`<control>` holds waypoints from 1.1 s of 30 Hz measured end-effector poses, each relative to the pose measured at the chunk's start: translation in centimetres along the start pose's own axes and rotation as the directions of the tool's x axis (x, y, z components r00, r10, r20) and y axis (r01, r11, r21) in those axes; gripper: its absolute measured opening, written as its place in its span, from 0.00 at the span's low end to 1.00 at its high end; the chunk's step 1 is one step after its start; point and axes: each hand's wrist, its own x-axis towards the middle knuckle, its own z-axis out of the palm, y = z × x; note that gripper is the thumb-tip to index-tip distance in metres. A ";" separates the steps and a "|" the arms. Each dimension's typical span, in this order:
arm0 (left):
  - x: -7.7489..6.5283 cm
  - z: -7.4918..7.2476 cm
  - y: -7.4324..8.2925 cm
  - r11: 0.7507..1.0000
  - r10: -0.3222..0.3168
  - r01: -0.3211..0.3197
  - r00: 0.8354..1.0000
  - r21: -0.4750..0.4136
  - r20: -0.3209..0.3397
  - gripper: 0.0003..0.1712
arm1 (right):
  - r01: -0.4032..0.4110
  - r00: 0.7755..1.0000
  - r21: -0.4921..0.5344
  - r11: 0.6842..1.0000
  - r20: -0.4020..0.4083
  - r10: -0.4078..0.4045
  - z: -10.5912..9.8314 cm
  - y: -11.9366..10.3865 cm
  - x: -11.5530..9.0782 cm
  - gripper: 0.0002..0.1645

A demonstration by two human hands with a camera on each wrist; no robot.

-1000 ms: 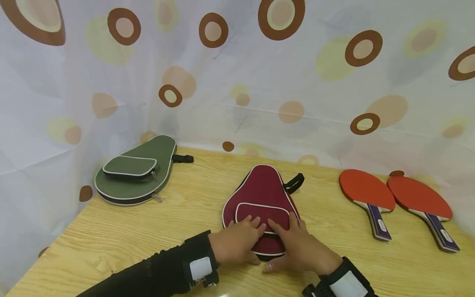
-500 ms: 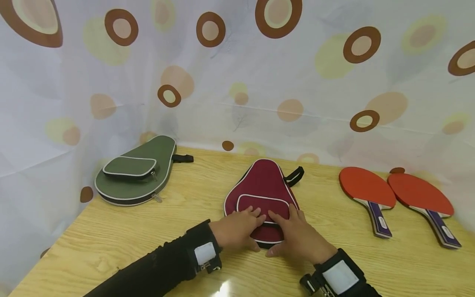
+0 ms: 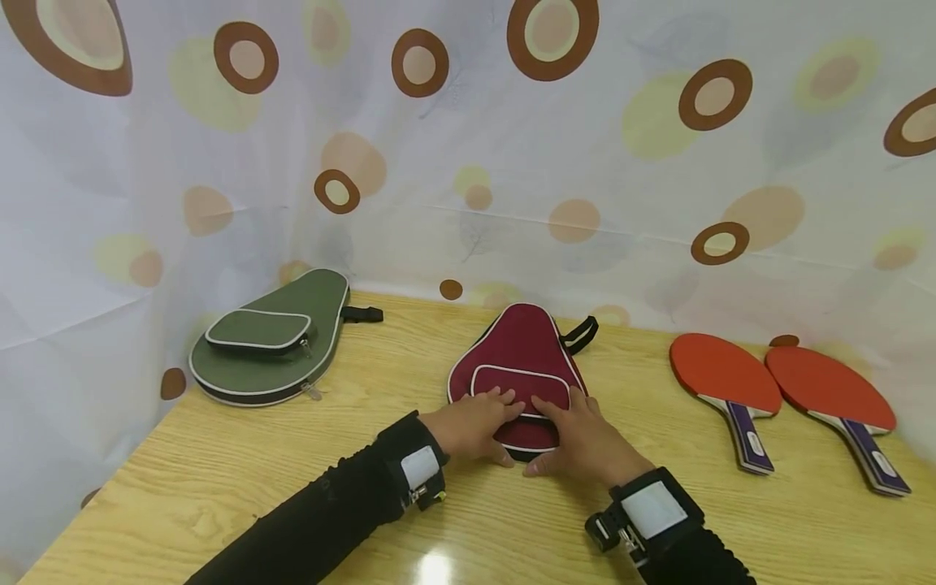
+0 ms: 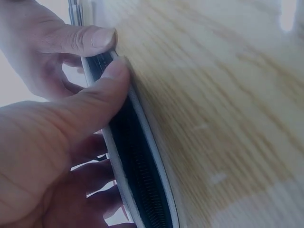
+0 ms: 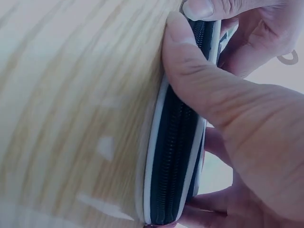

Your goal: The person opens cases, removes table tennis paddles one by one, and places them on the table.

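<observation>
A dark red table tennis bat case (image 3: 517, 341) with white piping, a front pocket and a black strap lies flat on the wooden table. Both hands are on its near end. The left hand (image 3: 471, 424) has its fingers spread over the pocket. The right hand (image 3: 588, 443) lies likewise at the pocket's right side. In the left wrist view, the left thumb (image 4: 102, 97) rests against the case's black zipped edge (image 4: 142, 175). The right wrist view shows the right thumb (image 5: 190, 61) on that same edge. The thumb tips are close together.
A green bat case (image 3: 274, 337) with a black strap lies at the back left. Two red table tennis bats (image 3: 724, 374) with dark blue handles lie at the right, side by side. A patterned white curtain (image 3: 453, 162) hangs behind the table.
The dark red case has slid away from the person, towards the curtain, with both hands moving along on it. The green case and the bats have stayed put.
</observation>
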 end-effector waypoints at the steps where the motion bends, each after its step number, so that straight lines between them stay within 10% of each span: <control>1: 0.1 0.0 0.0 1.000 -0.001 0.001 1.000 -0.001 0.000 0.44 | 0.003 1.000 -0.001 1.000 -0.005 -0.003 0.0 0.1 0.0 0.57; 9: 0.7 0.6 1.4 0.996 -0.079 0.081 0.996 0.031 -0.039 0.47 | 0.025 0.999 0.030 0.999 -0.032 -0.024 0.1 0.8 -0.5 0.57; 17: 1.7 1.3 3.4 0.958 -0.014 0.051 0.991 0.282 -0.132 0.46 | 0.019 0.999 0.098 0.995 -0.028 -0.016 0.2 2.0 -2.3 0.69; 24: 2.1 1.4 3.7 0.968 -0.076 0.104 0.988 0.226 -0.131 0.46 | -0.010 0.998 0.120 0.993 -0.060 0.017 -0.1 2.3 -3.4 0.72; 33: 0.7 0.8 0.6 0.988 -0.060 0.078 0.989 0.132 -0.137 0.44 | -0.032 0.994 0.087 0.996 -0.100 0.040 -0.2 3.0 -4.1 0.69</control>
